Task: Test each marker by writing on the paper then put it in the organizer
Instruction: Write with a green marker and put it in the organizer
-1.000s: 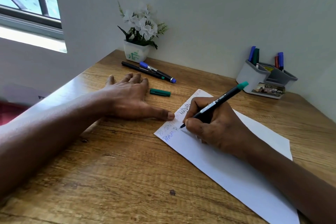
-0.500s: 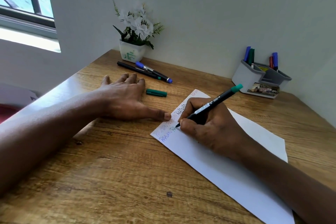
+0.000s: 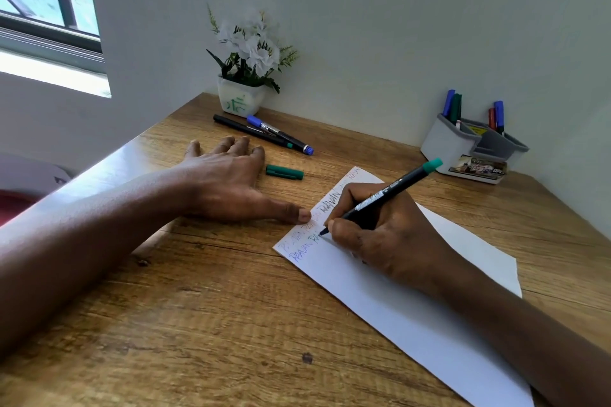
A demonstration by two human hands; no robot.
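Observation:
My right hand (image 3: 383,231) grips a black marker with a green end (image 3: 393,192), its tip touching the white paper (image 3: 413,317) beside lines of blue and black writing. My left hand (image 3: 228,185) lies flat on the desk, fingers straight, thumb tip touching the paper's left edge. A green cap (image 3: 284,172) lies on the wood just right of my left hand. Behind it lie a marker with blue ends (image 3: 281,135) and a thin black marker (image 3: 251,130). The grey and white organizer (image 3: 463,149) stands at the back right with several markers upright in it.
A white pot of white flowers (image 3: 244,76) stands against the wall at the back of the wooden desk (image 3: 205,324). A window (image 3: 43,0) is at the upper left. Walls close the desk at the back and right.
The marker tip has moved slightly along the line of writing. My left hand stays flat in the same place. The camera view has shifted a little.

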